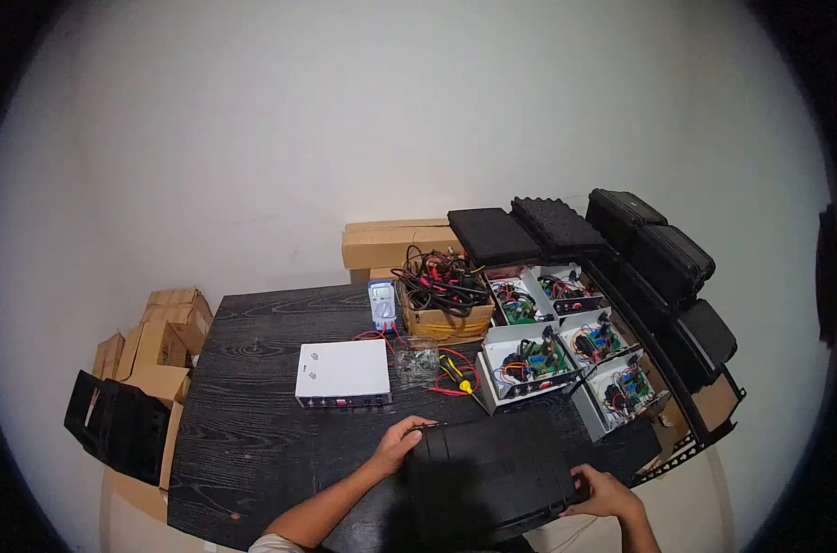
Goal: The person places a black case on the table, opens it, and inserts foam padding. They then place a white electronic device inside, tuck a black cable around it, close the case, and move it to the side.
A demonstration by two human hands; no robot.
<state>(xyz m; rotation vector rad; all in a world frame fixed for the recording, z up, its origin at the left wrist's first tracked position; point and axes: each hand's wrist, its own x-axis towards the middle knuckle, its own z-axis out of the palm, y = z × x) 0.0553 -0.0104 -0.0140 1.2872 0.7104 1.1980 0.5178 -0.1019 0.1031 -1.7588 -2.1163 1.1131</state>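
Note:
A closed black hard case (501, 470) lies at the table's front edge, close to my body. My left hand (400, 446) grips its far left corner, thumb and fingers at the rim. At its right side, my right hand (605, 493) holds the edge with bent fingers. Beyond the case stands a white metal box (344, 371) with switches and sockets along its front. To the right of that box are a clear bag of small parts (417, 361) and a yellow-and-black screwdriver (456, 374).
A multimeter (383, 306) leans by a cardboard box (449, 324) full of cables (442, 281). Several open white housings (524, 359) with wiring crowd the right side. More black cases (672, 263) stand on a rack behind them. Cartons (165, 346) are at the left.

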